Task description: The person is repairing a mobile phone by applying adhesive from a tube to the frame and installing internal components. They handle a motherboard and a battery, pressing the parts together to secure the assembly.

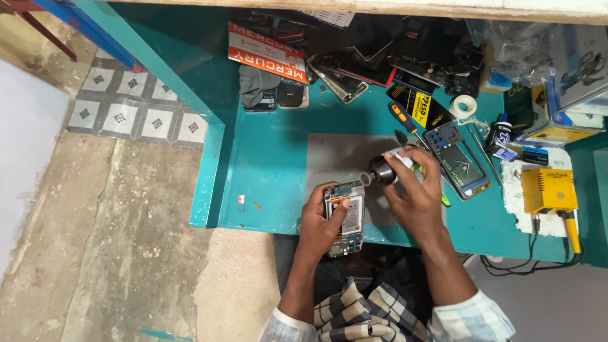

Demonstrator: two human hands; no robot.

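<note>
My left hand (322,223) holds an opened phone (346,215) with its back off, circuit board and battery showing, at the near edge of the teal workbench (272,177). My right hand (415,190) grips a small black tool (382,171) with a round nozzle end pointed left at the top of the phone. The nozzle tip sits just above the phone's upper edge. Both hands hover over a grey work mat (335,158).
An orange-handled screwdriver (403,118), a phone screen part (457,160), a white tape roll (463,104) and a yellow box device (548,190) with cable lie to the right. Several phone parts and boxes pile at the back. Tiled and concrete floor (114,209) lies left.
</note>
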